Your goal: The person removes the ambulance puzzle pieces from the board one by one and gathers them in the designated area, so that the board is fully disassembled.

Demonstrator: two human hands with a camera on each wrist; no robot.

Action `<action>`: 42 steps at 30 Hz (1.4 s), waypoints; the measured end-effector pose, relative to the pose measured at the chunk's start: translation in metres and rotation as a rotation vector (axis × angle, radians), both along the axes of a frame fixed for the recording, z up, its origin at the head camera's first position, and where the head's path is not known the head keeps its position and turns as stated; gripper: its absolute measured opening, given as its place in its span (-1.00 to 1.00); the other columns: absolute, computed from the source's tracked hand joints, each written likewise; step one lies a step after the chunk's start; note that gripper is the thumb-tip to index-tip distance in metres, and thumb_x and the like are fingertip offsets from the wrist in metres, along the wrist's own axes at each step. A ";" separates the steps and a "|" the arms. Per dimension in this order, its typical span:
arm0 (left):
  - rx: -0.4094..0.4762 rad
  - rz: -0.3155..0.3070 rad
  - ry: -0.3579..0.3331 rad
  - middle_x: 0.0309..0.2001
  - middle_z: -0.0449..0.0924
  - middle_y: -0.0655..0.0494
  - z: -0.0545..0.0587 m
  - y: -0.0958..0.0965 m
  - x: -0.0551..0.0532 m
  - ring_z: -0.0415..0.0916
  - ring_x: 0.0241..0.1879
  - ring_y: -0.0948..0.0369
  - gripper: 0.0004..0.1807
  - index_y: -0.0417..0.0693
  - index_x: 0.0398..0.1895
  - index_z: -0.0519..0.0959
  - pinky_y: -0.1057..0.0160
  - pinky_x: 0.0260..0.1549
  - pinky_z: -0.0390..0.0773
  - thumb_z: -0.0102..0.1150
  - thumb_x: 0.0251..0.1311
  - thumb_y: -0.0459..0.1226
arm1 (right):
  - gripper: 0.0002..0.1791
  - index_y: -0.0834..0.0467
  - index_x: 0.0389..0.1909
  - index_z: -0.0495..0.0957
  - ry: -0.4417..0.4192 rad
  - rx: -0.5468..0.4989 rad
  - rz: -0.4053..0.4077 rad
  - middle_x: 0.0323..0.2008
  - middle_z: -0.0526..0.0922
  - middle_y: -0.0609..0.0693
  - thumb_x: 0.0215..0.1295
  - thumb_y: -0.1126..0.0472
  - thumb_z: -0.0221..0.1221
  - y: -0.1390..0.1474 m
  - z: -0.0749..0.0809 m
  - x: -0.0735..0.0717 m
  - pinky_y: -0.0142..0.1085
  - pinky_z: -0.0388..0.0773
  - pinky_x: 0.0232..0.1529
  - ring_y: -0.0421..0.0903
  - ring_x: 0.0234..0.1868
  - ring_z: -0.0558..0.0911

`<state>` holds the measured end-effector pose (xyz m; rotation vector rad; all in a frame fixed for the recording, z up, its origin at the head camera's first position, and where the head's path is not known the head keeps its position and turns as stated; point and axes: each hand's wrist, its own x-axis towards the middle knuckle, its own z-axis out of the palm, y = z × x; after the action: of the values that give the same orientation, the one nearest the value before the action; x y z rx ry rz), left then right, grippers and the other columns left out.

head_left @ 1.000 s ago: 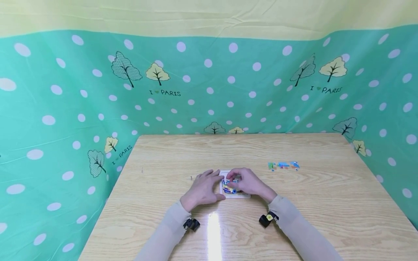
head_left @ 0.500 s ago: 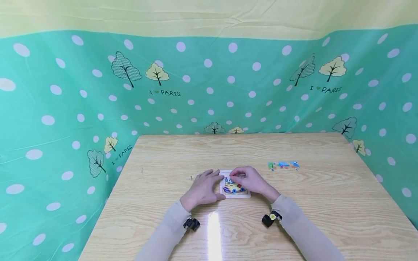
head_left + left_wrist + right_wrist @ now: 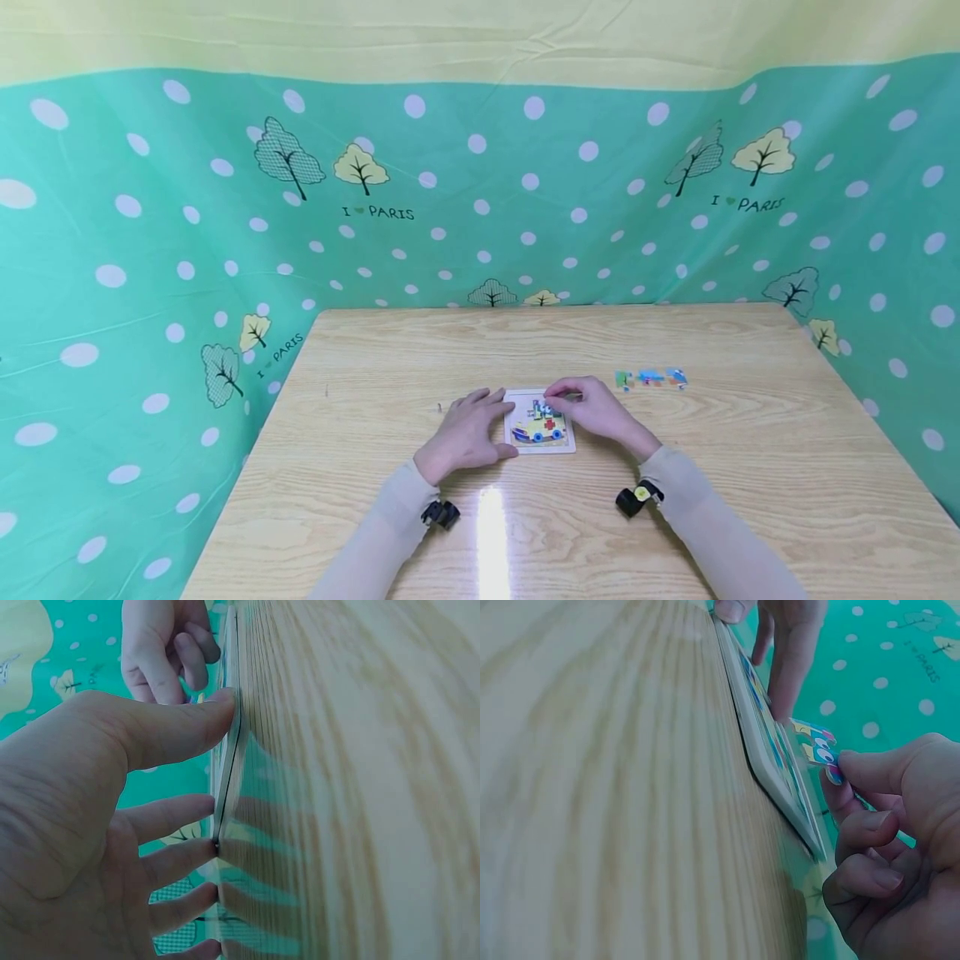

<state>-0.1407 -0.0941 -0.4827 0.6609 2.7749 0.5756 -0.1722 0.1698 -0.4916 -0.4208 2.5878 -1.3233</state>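
Note:
A small jigsaw puzzle tray (image 3: 544, 451) with a pale border lies flat on the table, and a yellow car picture (image 3: 527, 433) shows in its lower part. My left hand (image 3: 470, 433) lies along the tray's left side, fingers spread, thumb at the near left corner; in the left wrist view its thumb (image 3: 187, 724) touches the edge. Between thumb and index finger, my right hand (image 3: 597, 410) pinches a puzzle piece (image 3: 821, 752) printed with cartoon eyes. It holds the piece over the tray's upper right part, with the other fingers curled in.
Three more puzzle pieces lie in a row beyond the right hand: a green one (image 3: 623, 380), a blue one (image 3: 650, 377) and another blue one (image 3: 677, 378). A polka-dot curtain (image 3: 480, 183) hangs behind the wooden table (image 3: 390, 350).
My right hand has moved to the right over the tray, carrying the puzzle piece, and more of the car picture shows now. The left hand has stayed in place.

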 end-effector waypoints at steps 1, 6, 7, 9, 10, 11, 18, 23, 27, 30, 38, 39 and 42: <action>0.000 -0.001 0.004 0.67 0.23 0.02 0.000 0.000 0.000 0.12 0.66 -0.12 -0.13 0.09 0.54 0.47 -0.31 0.60 0.15 0.47 0.18 0.14 | -0.78 0.08 0.04 0.77 0.001 -0.004 -0.005 0.00 0.81 -0.02 0.52 0.13 0.27 0.002 0.000 0.000 0.01 0.63 0.25 -0.03 0.10 0.71; 0.012 -0.004 0.008 0.66 0.24 0.00 0.001 0.000 0.001 0.14 0.66 -0.13 -0.15 0.06 0.53 0.48 -0.31 0.60 0.18 0.47 0.19 0.14 | -0.77 0.11 0.04 0.77 0.016 -0.012 -0.025 0.03 0.81 0.04 0.53 0.13 0.26 0.015 -0.003 -0.002 0.08 0.63 0.26 0.04 0.14 0.72; 0.011 -0.004 0.007 0.66 0.24 0.00 0.001 0.001 0.001 0.14 0.66 -0.13 -0.14 0.06 0.53 0.48 -0.31 0.60 0.17 0.47 0.19 0.14 | -0.77 0.12 0.04 0.77 0.018 -0.012 -0.034 0.03 0.81 0.05 0.53 0.13 0.26 0.018 -0.004 -0.002 0.08 0.64 0.25 0.05 0.13 0.72; 0.013 -0.003 0.005 0.66 0.24 0.00 0.002 0.001 0.002 0.13 0.66 -0.13 -0.14 0.06 0.53 0.48 -0.30 0.60 0.17 0.47 0.19 0.14 | -0.76 0.12 0.05 0.77 0.021 -0.004 -0.047 0.04 0.81 0.05 0.53 0.12 0.26 0.023 -0.005 -0.002 0.09 0.63 0.27 0.06 0.14 0.72; 0.012 -0.003 0.006 0.66 0.24 0.00 0.002 0.001 0.002 0.13 0.66 -0.12 -0.14 0.06 0.53 0.48 -0.30 0.60 0.17 0.47 0.19 0.14 | -0.76 0.11 0.05 0.77 0.020 -0.001 -0.057 0.04 0.81 0.06 0.53 0.12 0.27 0.025 -0.005 -0.001 0.10 0.62 0.28 0.07 0.15 0.72; 0.011 -0.002 0.008 0.66 0.24 0.00 0.002 0.001 0.002 0.13 0.66 -0.12 -0.14 0.06 0.53 0.48 -0.30 0.60 0.17 0.47 0.19 0.14 | -0.76 0.11 0.06 0.77 0.019 0.005 -0.065 0.05 0.81 0.06 0.53 0.12 0.27 0.028 -0.006 -0.001 0.11 0.61 0.29 0.08 0.16 0.71; 0.013 -0.005 0.011 0.66 0.25 -0.01 0.001 -0.001 0.002 0.14 0.66 -0.13 -0.14 0.06 0.53 0.48 -0.31 0.59 0.18 0.47 0.19 0.14 | -0.70 0.15 0.10 0.74 0.027 0.034 -0.099 0.12 0.78 0.13 0.55 0.08 0.25 0.046 -0.009 -0.002 0.18 0.56 0.35 0.15 0.21 0.68; 0.013 -0.004 0.013 0.66 0.25 0.00 0.000 -0.001 0.001 0.15 0.65 -0.13 -0.14 0.06 0.53 0.48 -0.31 0.59 0.18 0.47 0.18 0.14 | -0.68 0.18 0.11 0.74 0.035 0.035 -0.118 0.13 0.78 0.16 0.55 0.07 0.25 0.061 -0.009 -0.003 0.17 0.59 0.31 0.16 0.20 0.69; 0.011 0.001 0.010 0.66 0.25 0.01 0.000 -0.001 0.001 0.14 0.66 -0.12 -0.13 0.07 0.53 0.48 -0.30 0.60 0.17 0.47 0.18 0.14 | -0.67 0.19 0.13 0.73 0.047 0.056 -0.130 0.11 0.79 0.16 0.56 0.07 0.23 0.071 -0.007 -0.004 0.11 0.61 0.26 0.14 0.16 0.70; 0.013 0.003 0.005 0.66 0.24 0.01 0.001 -0.001 0.002 0.13 0.66 -0.12 -0.14 0.07 0.53 0.48 -0.30 0.61 0.16 0.47 0.19 0.14 | -0.66 0.20 0.14 0.72 0.047 0.066 -0.139 0.11 0.78 0.17 0.57 0.07 0.22 0.080 -0.006 -0.004 0.09 0.60 0.26 0.15 0.17 0.69; 0.010 0.003 0.004 0.66 0.24 0.01 0.002 0.000 0.002 0.13 0.66 -0.11 -0.15 0.07 0.53 0.48 -0.29 0.61 0.17 0.46 0.21 0.13 | -0.60 0.26 0.18 0.70 0.057 0.080 -0.185 0.18 0.75 0.26 0.60 0.04 0.19 0.102 -0.005 -0.002 0.22 0.53 0.35 0.28 0.26 0.65; 0.010 0.002 0.006 0.66 0.24 0.01 0.002 0.000 0.002 0.13 0.66 -0.11 -0.15 0.07 0.53 0.48 -0.29 0.60 0.17 0.46 0.21 0.13 | -0.60 0.27 0.18 0.70 0.057 0.081 -0.190 0.18 0.74 0.27 0.60 0.05 0.19 0.104 -0.005 -0.002 0.22 0.53 0.36 0.29 0.26 0.65; 0.009 0.000 0.003 0.67 0.23 0.02 0.002 0.000 0.002 0.12 0.67 -0.11 -0.15 0.07 0.54 0.47 -0.29 0.61 0.16 0.45 0.22 0.13 | -0.60 0.29 0.16 0.70 0.061 0.085 -0.208 0.17 0.75 0.28 0.59 0.06 0.21 0.110 -0.005 -0.001 0.16 0.55 0.33 0.28 0.24 0.67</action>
<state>-0.1387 -0.0942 -0.4809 0.6647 2.7766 0.5871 -0.1737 0.2802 -0.4962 -0.1848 2.7903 -1.2741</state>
